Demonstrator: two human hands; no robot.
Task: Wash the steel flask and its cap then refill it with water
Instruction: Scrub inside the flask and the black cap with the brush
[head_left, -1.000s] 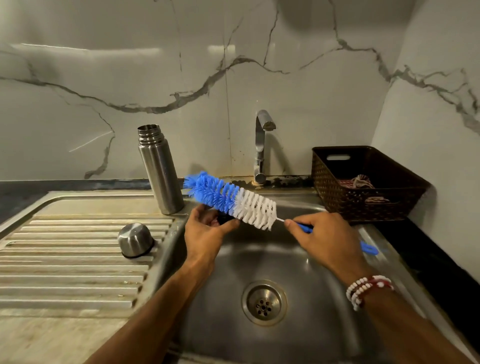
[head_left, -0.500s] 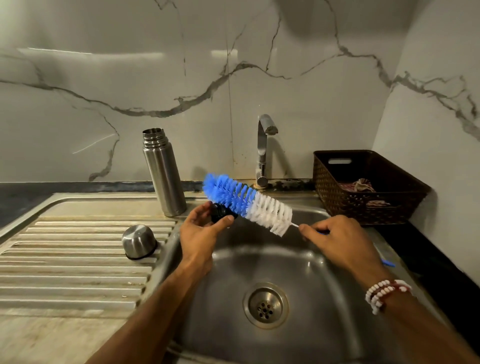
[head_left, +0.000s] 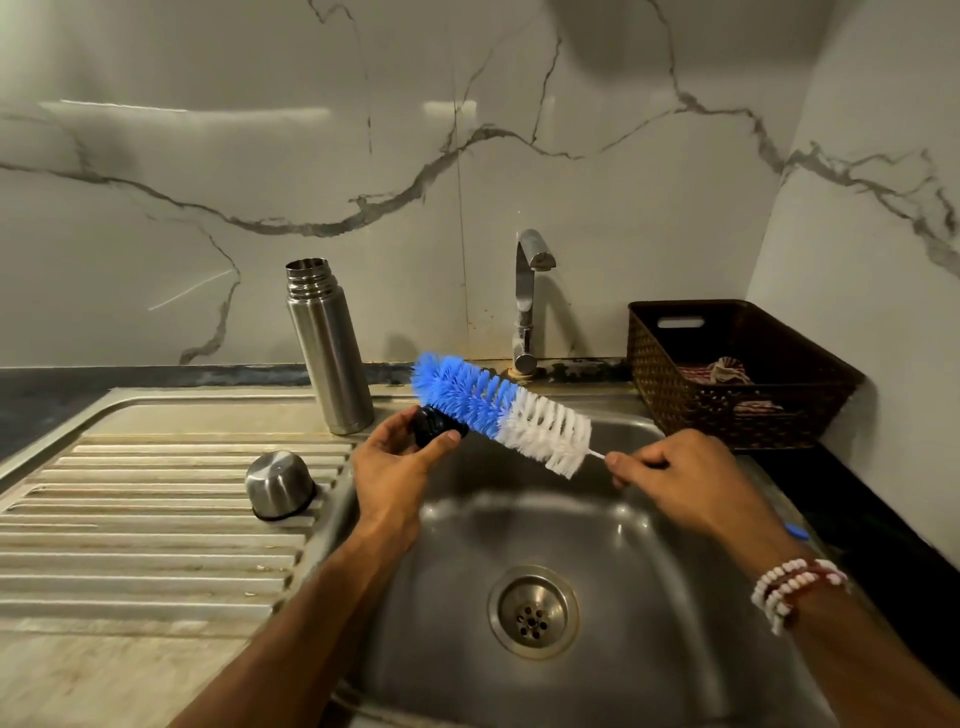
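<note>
left hand (head_left: 390, 467): pinches small black round stopper (head_left: 435, 427) over sink basin (head_left: 597, 525)
right hand (head_left: 675, 480): grips blue-and-white bristle bottle brush (head_left: 498, 410), blue bristles touching stopper
cylindrical steel flask (head_left: 328, 351): upright, uncapped, back of draining board (head_left: 156, 499)
domed steel cap (head_left: 279, 484): mouth-down on draining board

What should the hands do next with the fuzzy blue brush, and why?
Probably slide the brush back and forth across the black stopper. The left hand holds it over the sink, blue bristles touch it, and the right hand grips the stem.
</note>
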